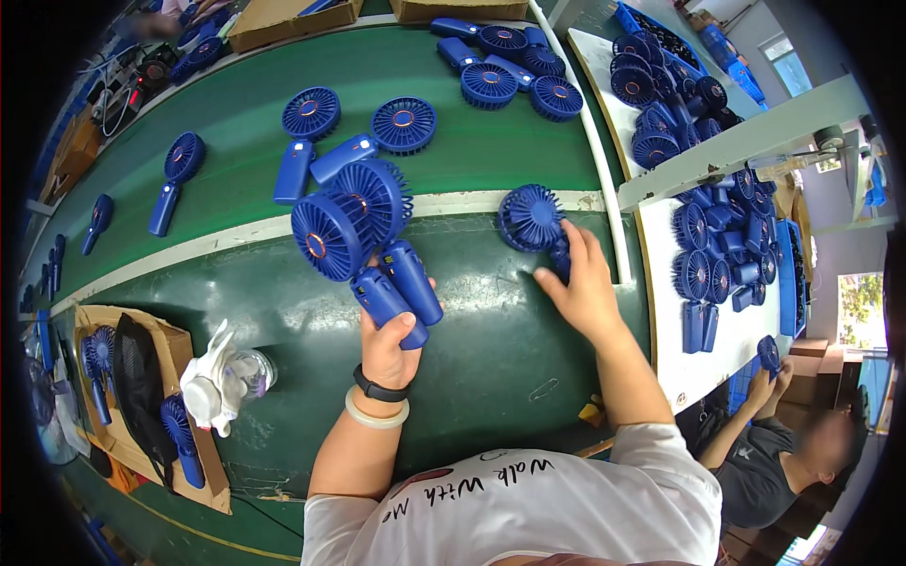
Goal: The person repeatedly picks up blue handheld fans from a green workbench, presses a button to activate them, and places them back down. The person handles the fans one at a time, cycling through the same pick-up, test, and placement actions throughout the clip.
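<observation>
My left hand (385, 351) is closed around the handles of two blue handheld fans, held above the green bench. The front fan (326, 238) partly covers the second fan (376, 196); both heads point up and away from me. To the right, my right hand (590, 292) has thumb and fingers around the handle of another blue fan (528, 217), low at the bench surface. Most of that handle is hidden by the fingers. Just beyond the left hand's fans, two more fans (311, 113) (404, 124) lie on the green conveyor belt (236, 118).
A white rail (448, 204) divides belt and bench. More fans (510, 71) cluster at the belt's far right. On the left stand a cardboard box (209, 462) with fans and a jar (253, 371) beside white cloth. A fan-laden white table (661, 363) and a co-worker (769, 462) are right.
</observation>
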Motion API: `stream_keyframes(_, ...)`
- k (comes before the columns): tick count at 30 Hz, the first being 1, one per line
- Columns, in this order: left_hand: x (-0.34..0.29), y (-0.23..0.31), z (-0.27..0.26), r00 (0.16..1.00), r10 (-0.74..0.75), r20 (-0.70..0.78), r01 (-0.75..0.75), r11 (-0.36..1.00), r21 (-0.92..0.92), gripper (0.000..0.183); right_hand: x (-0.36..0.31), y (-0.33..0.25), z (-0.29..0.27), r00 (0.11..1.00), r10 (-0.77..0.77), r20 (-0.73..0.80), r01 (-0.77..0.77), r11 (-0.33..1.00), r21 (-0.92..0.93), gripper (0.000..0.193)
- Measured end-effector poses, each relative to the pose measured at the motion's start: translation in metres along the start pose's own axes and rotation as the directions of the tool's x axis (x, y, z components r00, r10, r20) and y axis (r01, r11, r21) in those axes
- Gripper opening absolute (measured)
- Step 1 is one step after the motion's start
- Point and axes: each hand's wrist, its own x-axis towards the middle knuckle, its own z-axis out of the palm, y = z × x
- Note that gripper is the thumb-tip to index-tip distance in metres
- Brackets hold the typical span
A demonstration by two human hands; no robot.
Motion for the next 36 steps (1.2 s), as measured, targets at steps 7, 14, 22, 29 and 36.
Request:
stream_keyframes(7, 0.001, -0.001, 0.002, 1.0, -0.016, 0.02, 0.016, 1.0, 0.005, 0.079, -0.012, 0.014, 0.009, 0.924, 0.323, 0.206, -0.379, 0.685, 0.622, 0.049)
stream_keyframes(14, 0.001, 0.001, 0.0, 1.0, -0.002, 0.021, 0.001, 1.0, 0.021, 0.079, 0.015, -0.018, 0.001, 0.893, -0.023, 0.449, -0.449, -0.1, 0.888, 0.043)
stream_keyframes(22, 0.0, 0.001, -0.003, 0.998, -0.025, 0.063, 0.027, 0.999, -0.036, 0.084, 0.026, -0.043, 0.01, 0.902, -0.059, 0.427, -0.427, 0.023, 0.904, 0.043)
stream_keyframes(29, -0.002, 0.0, -0.002, 0.991, -0.078, 0.109, 0.082, 0.996, -0.029, 0.089, 0.023, -0.041, 0.017, 0.894, -0.048, 0.446, -0.445, 0.027, 0.895, 0.039)
stream_keyframes(36, -0.003, -0.001, -0.004, 0.979, -0.124, 0.161, 0.127, 0.992, -0.006, 0.093, 0.019, -0.042, 0.026, 0.886, -0.001, 0.464, -0.463, -0.031, 0.886, 0.036)
